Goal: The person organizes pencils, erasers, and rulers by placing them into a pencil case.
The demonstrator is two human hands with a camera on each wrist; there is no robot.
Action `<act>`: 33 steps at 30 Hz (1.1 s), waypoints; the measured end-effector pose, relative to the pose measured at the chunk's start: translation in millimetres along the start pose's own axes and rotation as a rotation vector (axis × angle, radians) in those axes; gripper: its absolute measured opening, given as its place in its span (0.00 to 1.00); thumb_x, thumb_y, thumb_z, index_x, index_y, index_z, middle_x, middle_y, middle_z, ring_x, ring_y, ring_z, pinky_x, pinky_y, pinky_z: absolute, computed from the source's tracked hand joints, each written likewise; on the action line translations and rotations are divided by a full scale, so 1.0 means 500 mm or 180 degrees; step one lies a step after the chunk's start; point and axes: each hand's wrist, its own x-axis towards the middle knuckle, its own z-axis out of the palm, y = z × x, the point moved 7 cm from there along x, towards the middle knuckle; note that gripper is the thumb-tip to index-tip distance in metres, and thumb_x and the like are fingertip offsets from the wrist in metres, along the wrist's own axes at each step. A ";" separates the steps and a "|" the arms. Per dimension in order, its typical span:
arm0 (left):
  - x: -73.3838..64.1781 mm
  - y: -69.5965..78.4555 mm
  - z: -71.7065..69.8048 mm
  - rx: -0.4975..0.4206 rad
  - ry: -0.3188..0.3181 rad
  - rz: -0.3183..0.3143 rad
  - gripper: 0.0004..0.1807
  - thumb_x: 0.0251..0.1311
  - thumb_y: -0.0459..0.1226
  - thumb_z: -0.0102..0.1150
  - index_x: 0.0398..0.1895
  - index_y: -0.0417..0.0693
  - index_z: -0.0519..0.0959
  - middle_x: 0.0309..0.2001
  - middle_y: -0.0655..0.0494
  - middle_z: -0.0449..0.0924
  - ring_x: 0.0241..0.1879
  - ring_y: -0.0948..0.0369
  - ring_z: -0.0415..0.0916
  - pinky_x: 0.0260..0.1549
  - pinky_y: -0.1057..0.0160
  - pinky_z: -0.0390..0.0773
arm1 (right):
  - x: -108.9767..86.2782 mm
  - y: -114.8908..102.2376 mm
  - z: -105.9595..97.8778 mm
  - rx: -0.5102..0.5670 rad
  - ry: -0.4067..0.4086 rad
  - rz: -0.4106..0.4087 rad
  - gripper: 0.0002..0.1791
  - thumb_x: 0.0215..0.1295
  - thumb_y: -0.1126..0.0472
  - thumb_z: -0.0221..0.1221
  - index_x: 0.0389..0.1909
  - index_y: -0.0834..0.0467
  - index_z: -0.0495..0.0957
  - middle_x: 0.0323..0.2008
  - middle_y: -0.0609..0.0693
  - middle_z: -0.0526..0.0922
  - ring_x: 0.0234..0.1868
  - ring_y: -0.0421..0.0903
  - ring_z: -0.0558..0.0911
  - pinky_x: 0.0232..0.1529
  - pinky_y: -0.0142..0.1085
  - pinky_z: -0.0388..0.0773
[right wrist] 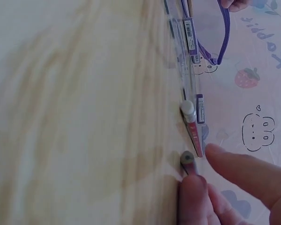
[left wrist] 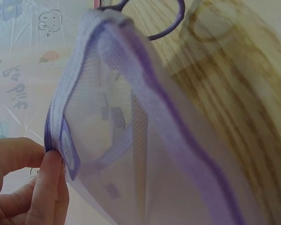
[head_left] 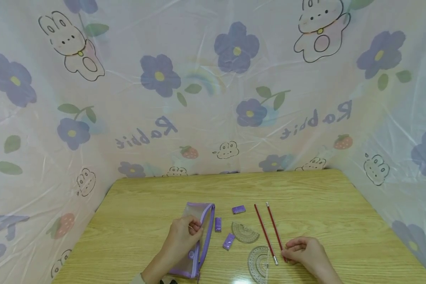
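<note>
My left hand (head_left: pixel 182 234) pinches the upper edge of a purple-trimmed mesh pencil case (left wrist: pixel 107 117), holding one side raised off the table. Near the right of the table, my right hand (head_left: pixel 307 254) is at the near end of a red pencil (head_left: pixel 275 225). One fingertip touches that pencil in the right wrist view, while the thumb stands apart from it. A second red pencil (head_left: pixel 264 232) lies just left of it, its white eraser end toward me. Two clear protractors, one upper (head_left: pixel 245 232) and one lower protractor (head_left: pixel 258 263), lie between case and pencils.
Three purple-sleeved erasers lie right of the case: a far eraser (head_left: pixel 238 209), a middle eraser (head_left: pixel 218 224) and a near eraser (head_left: pixel 228 241). A dark looped handle (left wrist: pixel 182 14) shows beyond the case in the left wrist view. Printed cloth (head_left: pixel 198 118) walls the wooden table (head_left: pixel 145 193).
</note>
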 end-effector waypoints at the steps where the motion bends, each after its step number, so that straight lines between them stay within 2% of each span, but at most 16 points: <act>1: 0.000 0.000 0.000 -0.0002 -0.0005 0.0006 0.04 0.53 0.23 0.67 0.30 0.35 0.81 0.26 0.56 0.80 0.22 0.71 0.76 0.23 0.75 0.79 | 0.000 -0.001 0.001 -0.0027 0.0011 -0.0014 0.20 0.52 0.67 0.74 0.38 0.77 0.78 0.27 0.57 0.85 0.27 0.50 0.85 0.28 0.37 0.85; 13: -0.002 -0.001 0.001 -0.0027 0.0001 -0.0003 0.05 0.53 0.23 0.67 0.31 0.36 0.81 0.26 0.57 0.80 0.22 0.71 0.76 0.23 0.75 0.79 | 0.009 0.008 0.005 -0.0315 0.0179 0.0052 0.18 0.46 0.67 0.77 0.33 0.71 0.80 0.23 0.51 0.82 0.25 0.49 0.83 0.25 0.37 0.84; 18: -0.002 0.000 0.001 -0.0041 -0.0001 -0.0012 0.05 0.53 0.23 0.67 0.31 0.36 0.81 0.25 0.58 0.80 0.22 0.71 0.76 0.22 0.75 0.79 | 0.008 0.003 0.004 -0.0401 0.0252 0.0037 0.16 0.45 0.70 0.77 0.31 0.70 0.80 0.22 0.51 0.82 0.25 0.48 0.83 0.25 0.36 0.84; 25: -0.001 0.000 0.002 -0.0022 0.0001 -0.0031 0.05 0.53 0.23 0.67 0.30 0.37 0.81 0.25 0.58 0.79 0.22 0.71 0.75 0.22 0.74 0.79 | 0.003 -0.011 0.002 -0.0693 0.0400 0.0091 0.13 0.44 0.71 0.75 0.30 0.67 0.81 0.21 0.49 0.82 0.23 0.46 0.82 0.23 0.33 0.81; 33: 0.000 0.002 0.001 -0.0007 0.0005 -0.0043 0.03 0.54 0.24 0.67 0.30 0.37 0.82 0.25 0.58 0.80 0.22 0.71 0.75 0.22 0.74 0.79 | 0.003 -0.013 0.008 -0.0651 0.0452 0.0108 0.12 0.44 0.73 0.73 0.29 0.67 0.81 0.20 0.49 0.80 0.20 0.47 0.81 0.20 0.34 0.81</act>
